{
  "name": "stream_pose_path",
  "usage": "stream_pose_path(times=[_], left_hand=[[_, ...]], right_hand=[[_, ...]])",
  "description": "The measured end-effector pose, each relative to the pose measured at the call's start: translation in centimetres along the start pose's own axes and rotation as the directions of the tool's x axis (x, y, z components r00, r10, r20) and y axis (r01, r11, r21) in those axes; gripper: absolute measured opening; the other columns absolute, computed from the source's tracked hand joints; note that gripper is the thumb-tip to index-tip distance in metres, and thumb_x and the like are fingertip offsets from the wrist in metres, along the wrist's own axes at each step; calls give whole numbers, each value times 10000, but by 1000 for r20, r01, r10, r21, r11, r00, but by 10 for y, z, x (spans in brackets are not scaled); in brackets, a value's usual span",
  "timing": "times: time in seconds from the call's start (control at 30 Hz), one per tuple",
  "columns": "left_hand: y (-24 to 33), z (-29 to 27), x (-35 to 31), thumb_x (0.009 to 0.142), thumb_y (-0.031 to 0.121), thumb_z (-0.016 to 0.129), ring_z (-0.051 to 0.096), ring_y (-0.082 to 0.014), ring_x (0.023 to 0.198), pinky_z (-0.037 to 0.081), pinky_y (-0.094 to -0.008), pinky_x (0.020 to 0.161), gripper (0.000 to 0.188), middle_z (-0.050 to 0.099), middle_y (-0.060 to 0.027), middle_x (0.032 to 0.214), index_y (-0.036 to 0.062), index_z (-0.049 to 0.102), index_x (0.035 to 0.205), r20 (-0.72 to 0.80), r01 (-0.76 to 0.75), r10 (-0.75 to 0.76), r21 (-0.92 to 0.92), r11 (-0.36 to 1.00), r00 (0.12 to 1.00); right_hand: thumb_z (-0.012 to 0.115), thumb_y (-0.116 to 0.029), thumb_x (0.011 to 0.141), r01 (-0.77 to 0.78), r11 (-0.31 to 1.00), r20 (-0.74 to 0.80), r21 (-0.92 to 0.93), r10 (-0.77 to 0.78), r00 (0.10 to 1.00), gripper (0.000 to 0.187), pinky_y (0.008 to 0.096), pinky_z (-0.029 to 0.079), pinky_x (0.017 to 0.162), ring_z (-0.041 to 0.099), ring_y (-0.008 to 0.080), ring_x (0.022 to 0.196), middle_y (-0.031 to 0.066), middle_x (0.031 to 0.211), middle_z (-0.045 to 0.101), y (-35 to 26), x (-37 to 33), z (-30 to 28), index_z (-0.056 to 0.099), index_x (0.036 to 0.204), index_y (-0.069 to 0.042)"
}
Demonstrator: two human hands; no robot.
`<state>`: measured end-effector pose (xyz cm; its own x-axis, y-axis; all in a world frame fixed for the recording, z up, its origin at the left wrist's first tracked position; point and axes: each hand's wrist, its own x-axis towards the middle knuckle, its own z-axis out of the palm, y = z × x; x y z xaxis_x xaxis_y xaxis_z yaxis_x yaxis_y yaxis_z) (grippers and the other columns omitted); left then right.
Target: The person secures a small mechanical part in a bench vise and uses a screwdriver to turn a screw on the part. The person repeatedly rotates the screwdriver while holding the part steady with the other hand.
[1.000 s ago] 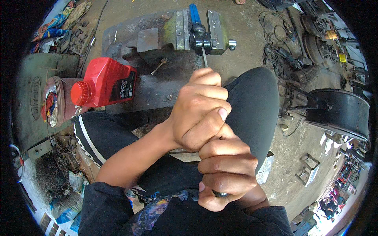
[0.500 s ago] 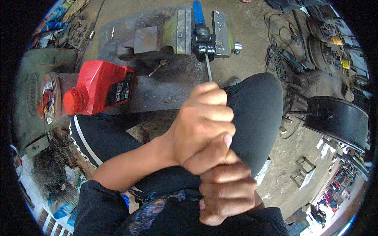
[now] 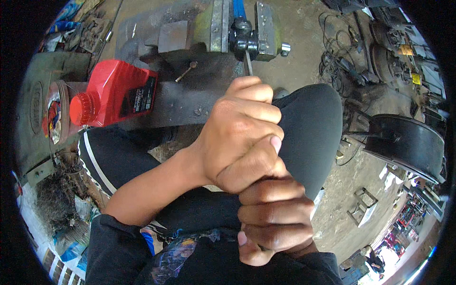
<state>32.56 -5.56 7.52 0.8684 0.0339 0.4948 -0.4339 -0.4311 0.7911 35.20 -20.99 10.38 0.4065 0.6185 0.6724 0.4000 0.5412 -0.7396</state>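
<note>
left hand (image 3: 242, 137) fisted tight round thin grey metal rod (image 3: 248, 62) | right hand (image 3: 273, 216) clenched just below, touching left | rod tip at black part in green bench vise (image 3: 216, 23)

Tool handle fully buried inside left hand (image 3: 242, 137) and right hand (image 3: 273, 216); only a short bit of thin metal shaft (image 3: 248, 63) showed above the knuckles. Shaft tip was lost behind the black part (image 3: 243, 38) in the vise (image 3: 218, 26). Vise top was cut by frame edge. Bottle (image 3: 114, 92) label too small to read.
</note>
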Motion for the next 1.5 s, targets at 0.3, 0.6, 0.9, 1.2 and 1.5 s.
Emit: stream_pose_path(times=[0.3,0.6,0.9,1.2,1.5], left_hand=[[4,-1,-10,819,280,529,391,-272,617,348,-411,704,335,349,-65,590,84,474,553,-35,-37,34,-111,993,999],[7,-4,-5,774,291,540,409,-273,634,359,-408,734,310,359,-65,589,83,487,551,53,-66,70,-71,995,996],[3,-3,-1,813,283,540,401,-278,617,353,-410,706,316,355,-69,591,88,516,566,28,-176,179,-84,981,983],[4,0,-2,810,281,536,409,-262,625,353,-418,704,344,377,-69,580,83,475,536,-16,-126,125,-56,990,992],[7,0,-1,817,296,530,424,-274,645,354,-414,701,322,402,-72,585,97,506,565,-3,-139,139,-60,988,990]], right_hand=[[677,-124,724,49,994,2,-95,-49,999,219,372,428,536,528,219,519,58,615,542,-8,-4,21,508,601,-59],[667,-178,734,87,994,-59,-66,-91,994,282,367,400,511,495,235,523,72,594,487,-10,3,20,486,561,-49],[715,-126,690,80,996,54,-46,-78,996,202,342,472,527,572,196,511,43,590,582,-11,3,10,544,590,-86],[735,-113,684,108,994,55,-1,-107,993,175,343,501,568,574,215,513,55,600,597,-7,3,6,576,629,-64],[627,-86,727,108,991,-32,-80,-110,993,281,348,379,471,466,202,484,54,552,475,-14,8,15,422,535,-71]])
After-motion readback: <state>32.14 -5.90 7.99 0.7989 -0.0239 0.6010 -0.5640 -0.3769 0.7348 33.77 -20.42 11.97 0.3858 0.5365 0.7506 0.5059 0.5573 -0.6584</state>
